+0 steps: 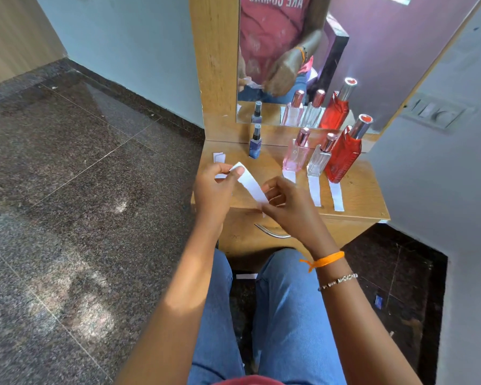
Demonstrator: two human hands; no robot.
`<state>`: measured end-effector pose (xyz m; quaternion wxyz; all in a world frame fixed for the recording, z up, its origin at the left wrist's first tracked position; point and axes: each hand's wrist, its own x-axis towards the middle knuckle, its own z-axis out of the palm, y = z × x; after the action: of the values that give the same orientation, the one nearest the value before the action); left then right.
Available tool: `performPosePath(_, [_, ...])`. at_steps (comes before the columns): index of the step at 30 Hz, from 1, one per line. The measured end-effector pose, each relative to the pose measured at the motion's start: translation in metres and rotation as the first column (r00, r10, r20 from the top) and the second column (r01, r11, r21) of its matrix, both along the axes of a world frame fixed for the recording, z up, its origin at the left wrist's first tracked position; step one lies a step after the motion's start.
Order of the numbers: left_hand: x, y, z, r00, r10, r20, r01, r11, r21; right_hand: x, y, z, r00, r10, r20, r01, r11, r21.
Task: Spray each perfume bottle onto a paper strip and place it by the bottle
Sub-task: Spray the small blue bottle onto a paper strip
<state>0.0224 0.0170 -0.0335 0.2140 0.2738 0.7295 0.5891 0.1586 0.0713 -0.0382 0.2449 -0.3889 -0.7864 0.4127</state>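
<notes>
Both hands hold one white paper strip (250,182) above the near edge of the wooden dresser top (364,190). My left hand (215,187) pinches its upper end, my right hand (286,201) its lower end. A small blue spray bottle (255,143) stands at the back left with no strip in front of it. To the right stand a pink bottle (296,155), a clear bottle (320,159) and a tall red bottle (345,157). In front of each of these three lies a strip: one by the pink bottle (290,176), one by the clear bottle (315,191), one by the red bottle (337,195).
Spare paper strips (218,157) lie at the dresser's left edge. A mirror (372,51) behind the bottles reflects them and me. A drawer handle (270,232) sits below the top, my knees just under it. A switch panel (436,112) is on the right wall. A paper piece (246,276) lies on the floor.
</notes>
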Motion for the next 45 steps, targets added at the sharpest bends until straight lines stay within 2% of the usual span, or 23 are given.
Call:
performPosePath(4, [0.008,0.006,-0.006,0.997,-0.073,-0.037,0.072,0.997,-0.027,-0.001,-0.005,-0.001,0.986,-0.113,-0.125,0.110,0.994,-0.028])
performPosePath(7, [0.012,0.008,-0.008,0.996,-0.088,-0.017,0.087,0.995,-0.044,-0.003,-0.003,-0.001,0.974,-0.174,-0.146,0.170,0.985,-0.035])
performPosePath(13, [0.016,0.013,-0.012,0.997,-0.068,-0.025,0.065,0.993,-0.097,-0.021,0.007,-0.010,0.949,-0.313,-0.037,0.315,0.944,0.098])
performPosePath(19, [0.011,0.012,-0.013,0.990,-0.109,-0.085,0.097,0.986,-0.132,-0.024,0.005,-0.011,0.933,-0.339,0.122,0.302,0.921,0.248])
performPosePath(24, [0.010,0.015,-0.013,0.993,-0.104,-0.061,0.098,0.991,-0.094,-0.029,0.009,-0.004,0.942,-0.325,0.084,0.276,0.893,0.357])
performPosePath(30, [0.005,0.018,-0.013,0.997,-0.065,-0.044,0.064,0.998,-0.025,-0.070,0.041,0.006,0.958,-0.261,-0.120,0.285,0.921,0.265])
performPosePath(35, [-0.001,0.018,-0.015,0.997,-0.054,-0.046,0.055,0.998,0.007,-0.092,0.057,0.006,0.953,-0.270,-0.136,0.292,0.938,0.185])
performPosePath(37, [-0.004,0.018,-0.015,0.994,-0.066,-0.092,0.069,0.997,0.036,-0.089,0.055,0.007,0.954,-0.250,-0.166,0.277,0.946,0.166])
performPosePath(41, [-0.005,0.018,-0.010,0.953,-0.187,-0.238,0.205,0.977,0.052,-0.074,0.037,0.017,0.937,-0.170,-0.305,0.192,0.980,0.045])
performPosePath(45, [0.006,0.014,-0.001,0.926,-0.301,-0.229,0.322,0.945,0.058,-0.057,0.021,0.028,0.931,-0.104,-0.351,0.072,0.992,-0.104])
